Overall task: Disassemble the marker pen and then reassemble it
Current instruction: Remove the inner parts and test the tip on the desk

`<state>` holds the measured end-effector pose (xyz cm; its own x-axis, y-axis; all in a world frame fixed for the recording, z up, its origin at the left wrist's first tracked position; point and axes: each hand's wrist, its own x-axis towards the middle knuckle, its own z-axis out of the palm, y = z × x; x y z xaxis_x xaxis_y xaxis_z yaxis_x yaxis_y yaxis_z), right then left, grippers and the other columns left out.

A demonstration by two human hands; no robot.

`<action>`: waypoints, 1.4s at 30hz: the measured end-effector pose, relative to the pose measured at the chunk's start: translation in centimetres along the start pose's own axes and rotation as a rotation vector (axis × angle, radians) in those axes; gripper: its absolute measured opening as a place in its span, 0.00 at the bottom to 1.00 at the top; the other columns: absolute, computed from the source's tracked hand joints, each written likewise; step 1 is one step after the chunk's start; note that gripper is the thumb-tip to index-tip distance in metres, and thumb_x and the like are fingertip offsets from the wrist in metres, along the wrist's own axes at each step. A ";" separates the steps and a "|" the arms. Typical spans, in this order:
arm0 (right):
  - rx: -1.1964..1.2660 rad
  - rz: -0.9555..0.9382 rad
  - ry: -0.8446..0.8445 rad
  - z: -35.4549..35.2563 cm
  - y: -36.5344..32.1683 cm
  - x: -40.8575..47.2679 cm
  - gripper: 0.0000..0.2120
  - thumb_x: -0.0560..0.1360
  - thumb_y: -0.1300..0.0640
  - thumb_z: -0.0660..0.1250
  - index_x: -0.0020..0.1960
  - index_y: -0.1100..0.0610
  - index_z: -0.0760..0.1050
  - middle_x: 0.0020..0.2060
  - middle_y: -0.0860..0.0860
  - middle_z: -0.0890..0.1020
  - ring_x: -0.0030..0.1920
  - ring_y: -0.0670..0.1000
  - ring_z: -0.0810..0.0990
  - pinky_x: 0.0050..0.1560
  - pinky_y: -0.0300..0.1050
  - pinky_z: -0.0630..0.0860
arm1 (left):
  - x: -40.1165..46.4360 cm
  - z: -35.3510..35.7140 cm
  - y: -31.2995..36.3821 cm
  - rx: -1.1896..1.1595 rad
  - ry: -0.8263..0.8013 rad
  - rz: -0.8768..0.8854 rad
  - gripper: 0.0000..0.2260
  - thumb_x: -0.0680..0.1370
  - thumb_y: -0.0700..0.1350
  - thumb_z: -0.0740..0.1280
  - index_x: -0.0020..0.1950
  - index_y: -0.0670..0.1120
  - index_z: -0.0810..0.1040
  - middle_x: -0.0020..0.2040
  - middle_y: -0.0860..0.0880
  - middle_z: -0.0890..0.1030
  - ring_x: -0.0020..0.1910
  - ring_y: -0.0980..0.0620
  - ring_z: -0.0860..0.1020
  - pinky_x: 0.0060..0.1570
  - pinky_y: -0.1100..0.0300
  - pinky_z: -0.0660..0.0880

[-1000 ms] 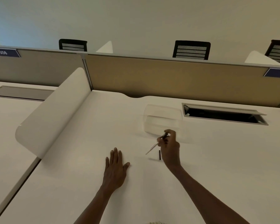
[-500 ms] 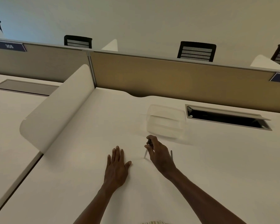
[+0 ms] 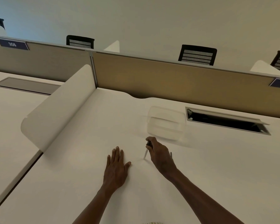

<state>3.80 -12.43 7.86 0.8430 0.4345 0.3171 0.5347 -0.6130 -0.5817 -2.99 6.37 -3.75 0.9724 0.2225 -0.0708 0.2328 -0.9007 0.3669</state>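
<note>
My right hand (image 3: 160,155) pinches a thin marker pen part (image 3: 146,152), a pale rod with a dark upper end. It stands nearly upright with its lower tip on or just above the white desk (image 3: 217,167). A small dark piece (image 3: 171,155) lies on the desk just right of that hand, mostly hidden behind it. My left hand (image 3: 116,167) rests flat on the desk, palm down, fingers straight, about a hand's width left of the rod.
A clear plastic container (image 3: 166,122) sits just beyond my right hand. An open cable hatch (image 3: 225,121) lies at the back right. A curved white divider (image 3: 58,107) borders the left, and a tan partition (image 3: 168,78) closes the back.
My right hand has swung the rod from slanting in the air to nearly upright with its tip down at the desk, and moved left of the dark piece. The left hand stayed flat.
</note>
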 end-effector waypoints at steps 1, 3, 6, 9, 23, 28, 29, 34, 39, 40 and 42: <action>-0.002 -0.004 -0.011 0.0 0.0 0.1 0.12 0.79 0.60 0.64 0.61 0.54 0.69 0.45 0.49 0.82 0.46 0.45 0.81 0.41 0.33 0.71 | 0.0 0.0 0.0 -0.001 0.000 0.000 0.44 0.71 0.70 0.27 0.79 0.44 0.43 0.79 0.48 0.38 0.77 0.51 0.36 0.76 0.53 0.38; -0.012 -0.014 -0.020 0.0 -0.1 0.1 0.12 0.79 0.60 0.65 0.61 0.55 0.69 0.45 0.50 0.82 0.47 0.46 0.82 0.42 0.37 0.75 | 0.0 0.0 0.0 -0.003 0.002 0.000 0.44 0.70 0.70 0.27 0.79 0.44 0.43 0.79 0.48 0.38 0.77 0.51 0.36 0.76 0.53 0.38; -0.020 -0.014 -0.012 -0.2 -0.2 0.1 0.12 0.78 0.60 0.65 0.61 0.55 0.70 0.44 0.50 0.82 0.46 0.47 0.81 0.42 0.38 0.75 | 0.0 0.0 0.0 0.011 0.002 -0.001 0.45 0.70 0.70 0.26 0.79 0.44 0.43 0.79 0.48 0.37 0.77 0.51 0.36 0.76 0.54 0.37; -0.031 0.001 -0.009 -0.5 -0.4 0.0 0.12 0.79 0.59 0.65 0.61 0.56 0.70 0.45 0.49 0.82 0.46 0.46 0.81 0.41 0.32 0.69 | 0.1 0.0 0.0 0.026 0.005 0.001 0.45 0.70 0.70 0.25 0.79 0.44 0.44 0.79 0.47 0.38 0.78 0.51 0.37 0.75 0.54 0.37; -0.030 0.010 -0.006 -0.8 -0.9 0.1 0.12 0.78 0.61 0.65 0.61 0.56 0.69 0.46 0.50 0.83 0.47 0.47 0.81 0.41 0.31 0.67 | 0.0 -0.1 0.0 0.032 0.004 0.000 0.46 0.69 0.70 0.24 0.79 0.43 0.43 0.79 0.47 0.37 0.77 0.51 0.35 0.75 0.54 0.36; -0.014 0.011 -0.033 -0.7 -0.6 0.1 0.12 0.78 0.60 0.65 0.60 0.56 0.69 0.47 0.51 0.83 0.49 0.47 0.82 0.43 0.34 0.72 | 0.0 -0.1 0.0 0.039 0.002 0.001 0.46 0.69 0.70 0.24 0.79 0.43 0.43 0.78 0.47 0.37 0.77 0.51 0.36 0.75 0.54 0.37; -0.012 0.012 -0.029 -0.8 -0.6 0.1 0.12 0.78 0.60 0.65 0.60 0.56 0.69 0.47 0.51 0.83 0.49 0.47 0.82 0.43 0.34 0.72 | 0.1 -0.1 0.1 0.039 0.000 0.003 0.46 0.69 0.70 0.24 0.79 0.43 0.43 0.78 0.47 0.37 0.77 0.51 0.36 0.75 0.54 0.37; -0.019 0.031 -0.012 -1.1 -0.7 0.0 0.12 0.79 0.59 0.64 0.61 0.57 0.69 0.48 0.50 0.83 0.49 0.47 0.81 0.35 0.27 0.66 | 0.0 -0.2 0.1 0.025 -0.002 0.011 0.47 0.69 0.71 0.24 0.79 0.43 0.44 0.79 0.47 0.38 0.77 0.51 0.36 0.75 0.54 0.37; -0.011 0.032 0.015 -1.0 -0.3 0.2 0.13 0.78 0.60 0.65 0.61 0.56 0.69 0.45 0.51 0.82 0.46 0.50 0.81 0.41 0.37 0.69 | 0.0 -0.3 0.1 0.026 -0.006 0.012 0.47 0.69 0.71 0.24 0.79 0.43 0.44 0.78 0.47 0.38 0.77 0.50 0.36 0.75 0.54 0.37; -0.005 0.032 0.022 -1.1 -0.3 0.3 0.13 0.78 0.60 0.66 0.61 0.56 0.69 0.45 0.51 0.82 0.46 0.50 0.81 0.41 0.37 0.69 | 0.0 -0.3 0.1 0.028 -0.009 0.011 0.47 0.68 0.71 0.24 0.79 0.43 0.43 0.78 0.47 0.37 0.77 0.50 0.36 0.75 0.54 0.37; 0.008 0.031 0.041 -1.2 -0.3 0.4 0.13 0.77 0.61 0.66 0.61 0.56 0.69 0.44 0.50 0.81 0.45 0.50 0.80 0.42 0.36 0.68 | 0.1 -0.3 0.1 0.038 -0.019 0.006 0.47 0.68 0.71 0.23 0.79 0.43 0.42 0.78 0.47 0.36 0.77 0.51 0.35 0.75 0.54 0.36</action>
<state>4.09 -12.88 9.07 0.8611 0.3876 0.3291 0.5078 -0.6205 -0.5977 -2.93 6.41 -3.48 0.9739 0.2101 -0.0862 0.2270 -0.9157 0.3318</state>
